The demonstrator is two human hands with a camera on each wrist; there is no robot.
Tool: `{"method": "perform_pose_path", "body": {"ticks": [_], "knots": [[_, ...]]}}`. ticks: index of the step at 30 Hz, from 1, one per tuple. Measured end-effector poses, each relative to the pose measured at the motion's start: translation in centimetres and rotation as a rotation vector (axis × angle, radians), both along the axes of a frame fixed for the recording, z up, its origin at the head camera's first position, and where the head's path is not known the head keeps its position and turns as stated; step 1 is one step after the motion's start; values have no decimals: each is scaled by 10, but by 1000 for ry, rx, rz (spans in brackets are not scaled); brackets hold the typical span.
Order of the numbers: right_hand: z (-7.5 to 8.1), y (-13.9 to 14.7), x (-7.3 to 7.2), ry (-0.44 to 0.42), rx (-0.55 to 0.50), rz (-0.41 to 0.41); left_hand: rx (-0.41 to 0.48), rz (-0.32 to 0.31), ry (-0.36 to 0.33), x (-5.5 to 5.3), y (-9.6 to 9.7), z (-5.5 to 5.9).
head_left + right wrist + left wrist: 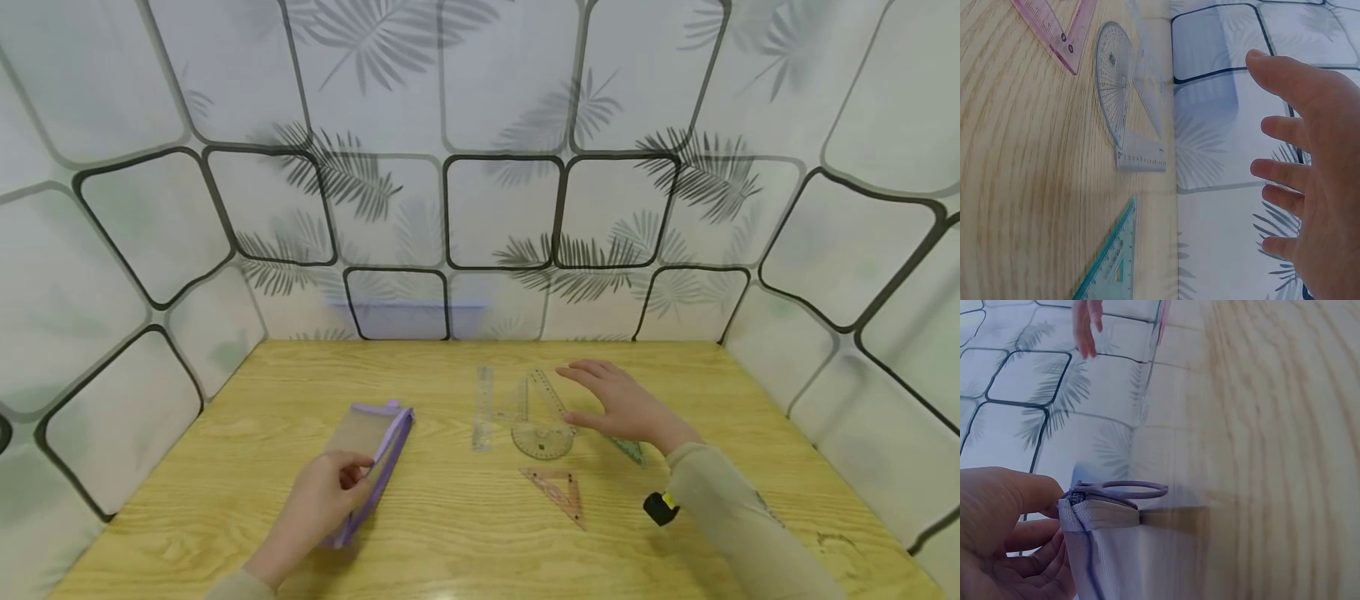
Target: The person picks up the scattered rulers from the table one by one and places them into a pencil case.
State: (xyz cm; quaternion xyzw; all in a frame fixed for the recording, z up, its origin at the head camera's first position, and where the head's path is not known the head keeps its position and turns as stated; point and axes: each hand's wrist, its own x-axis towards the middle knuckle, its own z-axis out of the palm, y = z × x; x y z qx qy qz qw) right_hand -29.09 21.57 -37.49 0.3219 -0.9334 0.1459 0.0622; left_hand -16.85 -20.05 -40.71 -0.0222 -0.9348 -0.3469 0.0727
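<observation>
My left hand (322,492) pinches the edge of a see-through zip pouch (358,432) with purple trim, on the left of the table. In the left wrist view the zipper's purple ring pull (1135,487) sticks out by the fingers. My right hand (618,404) hovers with spread fingers and nothing in it, over the right side of a group of drawing tools. Nearest it are a clear set square (546,392), a clear protractor (542,443) and a green set square (630,450), which the hand partly hides. A pink set square (562,490) lies nearer the front.
A clear ruler (483,408) lies upright in view, between the pouch and the protractor. By my right sleeve is a small black object (661,508) with a yellow part. Patterned curtain-like walls (502,212) enclose the wooden table (442,517) at the back and sides.
</observation>
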Motion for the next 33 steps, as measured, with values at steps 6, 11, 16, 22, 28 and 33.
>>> {"method": "perform_pose_path", "body": {"ticks": [6,11,16,22,28,33], "knots": [[-4,5,-4,-8,-7,-6,26,11,17,0,-2,5],[-6,9,-6,-20,-12,-11,40,12,56,-1,-4,7],[-9,14,-7,-25,-18,-14,58,25,71,-1,-4,8],[-13,19,-10,-33,-28,-31,59,33,156,-2,-4,7],[-16,23,-11,-48,-33,-31,50,35,217,-2,-5,6],[-18,26,-12,-67,-32,-48,40,47,214,-1,-5,7]]}}
